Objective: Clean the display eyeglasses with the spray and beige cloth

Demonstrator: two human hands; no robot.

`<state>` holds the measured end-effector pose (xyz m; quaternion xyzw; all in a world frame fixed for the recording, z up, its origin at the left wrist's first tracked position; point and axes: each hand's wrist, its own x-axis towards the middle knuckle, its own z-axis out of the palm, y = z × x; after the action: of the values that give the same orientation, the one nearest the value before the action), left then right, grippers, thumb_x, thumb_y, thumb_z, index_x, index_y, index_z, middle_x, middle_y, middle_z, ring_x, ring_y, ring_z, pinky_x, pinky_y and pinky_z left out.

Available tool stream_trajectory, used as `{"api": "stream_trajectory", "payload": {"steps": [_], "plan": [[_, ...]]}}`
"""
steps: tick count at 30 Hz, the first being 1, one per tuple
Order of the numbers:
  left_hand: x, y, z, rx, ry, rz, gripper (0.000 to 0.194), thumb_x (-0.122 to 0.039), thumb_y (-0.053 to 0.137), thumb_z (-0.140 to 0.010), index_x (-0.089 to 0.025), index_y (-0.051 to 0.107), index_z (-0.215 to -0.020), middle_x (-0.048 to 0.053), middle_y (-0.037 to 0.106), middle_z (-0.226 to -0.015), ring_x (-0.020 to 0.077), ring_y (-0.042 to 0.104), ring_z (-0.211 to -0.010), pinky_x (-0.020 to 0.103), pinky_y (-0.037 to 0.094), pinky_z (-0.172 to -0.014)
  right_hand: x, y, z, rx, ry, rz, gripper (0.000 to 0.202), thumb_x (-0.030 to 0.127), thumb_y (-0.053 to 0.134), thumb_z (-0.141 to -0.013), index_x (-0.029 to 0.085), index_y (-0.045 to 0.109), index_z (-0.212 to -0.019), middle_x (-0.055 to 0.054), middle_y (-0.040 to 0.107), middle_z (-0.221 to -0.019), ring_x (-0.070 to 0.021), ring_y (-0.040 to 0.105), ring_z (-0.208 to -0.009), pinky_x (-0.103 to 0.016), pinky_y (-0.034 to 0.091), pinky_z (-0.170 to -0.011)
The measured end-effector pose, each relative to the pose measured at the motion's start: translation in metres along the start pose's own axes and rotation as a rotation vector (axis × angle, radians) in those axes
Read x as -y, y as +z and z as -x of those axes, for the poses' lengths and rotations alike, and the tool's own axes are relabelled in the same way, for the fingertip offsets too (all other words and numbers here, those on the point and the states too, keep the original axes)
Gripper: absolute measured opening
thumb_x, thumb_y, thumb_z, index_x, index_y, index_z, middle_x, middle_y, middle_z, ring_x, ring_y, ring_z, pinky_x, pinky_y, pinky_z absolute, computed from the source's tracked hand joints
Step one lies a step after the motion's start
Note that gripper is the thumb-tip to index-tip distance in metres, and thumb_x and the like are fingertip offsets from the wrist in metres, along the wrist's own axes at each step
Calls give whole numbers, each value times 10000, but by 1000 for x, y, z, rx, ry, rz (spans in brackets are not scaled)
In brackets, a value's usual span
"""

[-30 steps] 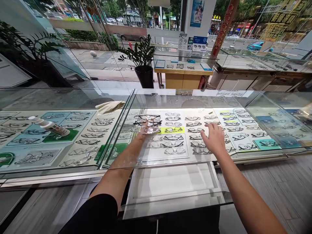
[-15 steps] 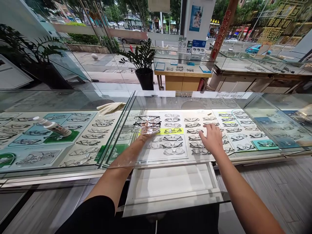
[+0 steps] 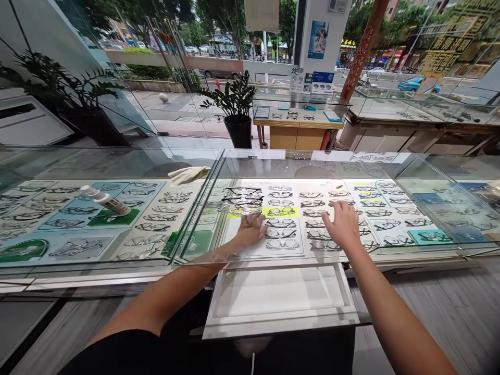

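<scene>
Under the glass top of the display case, my left hand [image 3: 251, 229] reaches in beside the left column of glasses, just below a yellow strip [image 3: 289, 212]. Its fingers are spread, with nothing seen in them. Dark-framed glasses [image 3: 242, 200] lie just beyond its fingertips. To its right is a column of eyeglasses [image 3: 281, 224] on a white board. My right hand [image 3: 344, 224] rests on top of the glass, fingers apart and holding nothing, above more rows of glasses [image 3: 311, 211].
A white pull-out drawer [image 3: 283, 291] juts out at the front. On the left glass top are a white spray bottle [image 3: 105, 200] and a cream glove [image 3: 189, 175]. Behind the case stand a potted plant [image 3: 237, 125] and a wooden display table [image 3: 299, 125].
My left hand has drawn back from the upper glasses toward the front and now shows more of its back. The view has shifted slightly; my right hand stays on the glass.
</scene>
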<state>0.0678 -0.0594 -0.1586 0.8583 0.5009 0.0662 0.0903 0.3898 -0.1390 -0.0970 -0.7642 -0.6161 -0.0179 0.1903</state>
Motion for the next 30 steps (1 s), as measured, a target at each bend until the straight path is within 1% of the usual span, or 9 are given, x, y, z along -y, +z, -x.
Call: {"api": "stream_trajectory", "payload": {"steps": [2,5,10,13,16,18,20,24,30], "plan": [[-12,-3,24,103,39,-23,254,-329,630,-1013,-173,720,-1192,168,718,-1260,325,662,-1199,535,499,-1077,-1,1,0,-3,-2,9,467,496,450,-1048,186,627,-1349,-179,610,-1411,-379,534,-1253,-542,441,-1021],[-28,-26,69,298,95,-21,127,-289,645,-931,-208,741,-947,119,763,-928,298,712,-892,423,520,-835,-3,3,-1,-8,-12,22,473,503,447,-1048,186,629,-1348,-178,610,-1410,-375,541,-1238,-534,443,-1012],[-50,-122,121,768,325,244,186,-408,624,-949,-251,682,-868,4,707,-787,193,623,-706,307,367,-599,-7,6,-1,-11,-15,32,485,508,450,-1047,185,637,-1356,-176,616,-1406,-376,539,-1252,-533,445,-1020],[-45,-180,104,554,311,229,270,-403,545,-1010,-229,683,-857,6,704,-795,171,611,-709,298,385,-640,-8,7,-1,-6,-11,30,488,513,452,-1045,191,636,-1361,-176,613,-1414,-374,543,-1245,-531,444,-1021],[-20,-211,58,209,179,7,308,-411,528,-1015,-198,711,-887,59,749,-933,209,644,-824,318,414,-716,-9,6,-1,-1,-11,24,490,519,443,-1046,196,640,-1356,-174,613,-1423,-374,540,-1258,-533,439,-1030],[0,-216,25,47,151,-160,243,-373,589,-967,-194,753,-957,87,766,-1078,260,647,-1010,347,430,-840,-9,6,0,2,-10,17,486,516,441,-1045,199,643,-1354,-168,612,-1430,-372,537,-1268,-533,438,-1037],[17,-213,-3,23,142,-257,229,-387,654,-920,-204,783,-971,92,763,-1206,301,608,-1151,386,419,-946,-10,6,0,3,-9,7,483,513,447,-1042,203,644,-1355,-162,612,-1436,-369,535,-1275,-533,440,-1042],[34,-199,-38,152,106,-297,246,-455,733,-855,-244,822,-945,70,785,-1230,319,565,-1215,423,378,-1040,-11,6,0,5,-14,5,484,517,455,-1041,205,642,-1360,-162,618,-1422,-367,538,-1275,-536,445,-1049],[46,-184,-61,265,56,-312,245,-444,753,-833,-271,855,-973,83,811,-1116,324,573,-1217,424,365,-1071,-11,6,-1,-10,-19,12,470,520,467,-1040,214,643,-1350,-163,622,-1400,-369,549,-1269,-520,451,-1040]]}}
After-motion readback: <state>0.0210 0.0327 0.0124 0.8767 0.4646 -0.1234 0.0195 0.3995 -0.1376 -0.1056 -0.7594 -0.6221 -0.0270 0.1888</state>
